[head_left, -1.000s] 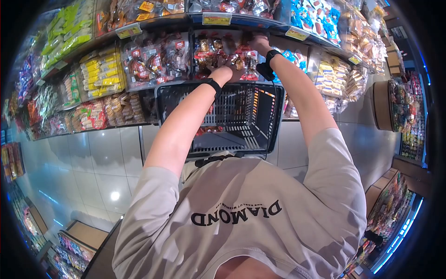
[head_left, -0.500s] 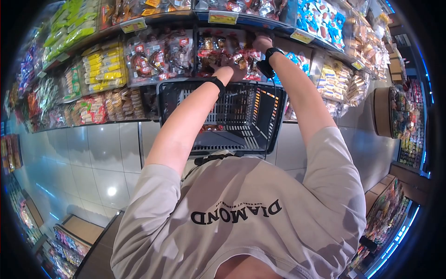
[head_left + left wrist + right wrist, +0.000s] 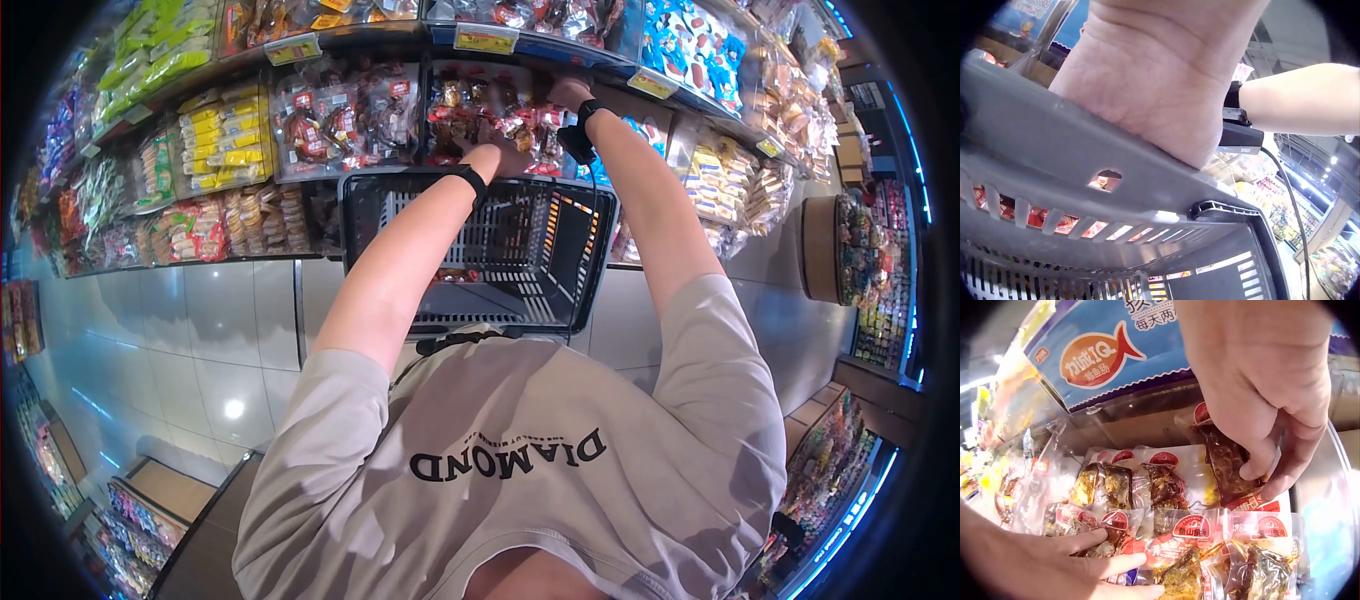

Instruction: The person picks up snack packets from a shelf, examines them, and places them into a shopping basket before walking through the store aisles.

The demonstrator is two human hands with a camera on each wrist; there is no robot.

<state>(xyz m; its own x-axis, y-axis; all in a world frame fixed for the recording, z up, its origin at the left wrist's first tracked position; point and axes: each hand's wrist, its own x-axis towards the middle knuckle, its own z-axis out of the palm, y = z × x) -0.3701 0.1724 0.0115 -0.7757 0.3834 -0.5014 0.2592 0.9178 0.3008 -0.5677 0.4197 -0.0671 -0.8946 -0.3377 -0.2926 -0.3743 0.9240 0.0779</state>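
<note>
Clear packets of brown food (image 3: 1182, 575) with red labels lie in a shelf compartment. At its back, my right hand (image 3: 572, 94) pinches a dark brown packet (image 3: 1229, 464) between thumb and fingers, seen from close up in the right wrist view. My left hand (image 3: 507, 152) rests with spread, nearly straight fingers (image 3: 1119, 565) on the front packets. In the left wrist view, the heel of my left hand (image 3: 1147, 94) is against the rim of a grey basket (image 3: 1054, 147); its fingers are hidden there.
The basket (image 3: 598, 250) stands between my body and the shelf, with a small red-brown packet (image 3: 455, 275) inside. Yellow packets (image 3: 225, 140) lie left of the compartment, pale ones (image 3: 718, 180) to the right. A shelf edge with price tags (image 3: 486, 38) runs above.
The head view has shifted slightly, so the shelf appears a little further right. Both hands stay at the same compartment, the left hand's pose having changed slightly over the packets.
</note>
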